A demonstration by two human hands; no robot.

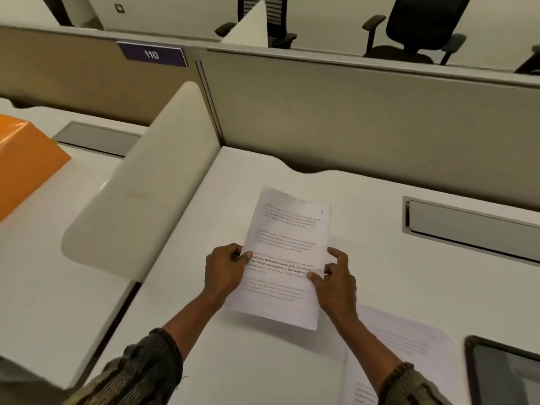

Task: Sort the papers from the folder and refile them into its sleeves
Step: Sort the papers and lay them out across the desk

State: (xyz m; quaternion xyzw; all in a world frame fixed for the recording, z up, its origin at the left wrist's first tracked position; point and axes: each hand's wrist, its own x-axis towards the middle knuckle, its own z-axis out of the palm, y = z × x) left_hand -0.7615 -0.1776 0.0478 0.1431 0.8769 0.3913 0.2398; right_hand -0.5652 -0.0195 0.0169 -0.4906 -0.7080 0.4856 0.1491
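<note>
The left grip [226, 270] is pinching the left edge of the printed paper [289, 244], thumb on top. The right grip [336, 283] is pinching the right edge the same way, so both are grasping it and neither is hanging free. The paper is hovering just above the white desk [257, 363], text facing up. Its long axis is running near to far, leaning slightly right at the far end. I cannot tell whether it is one sheet or several. What looks like a clear sleeve [409, 343] with a sheet in it is lying flat at the near right, partly under the right forearm. The right grip is therefore sitting nearer to it. Refiling is likely calling for a swing near and right.
</note>
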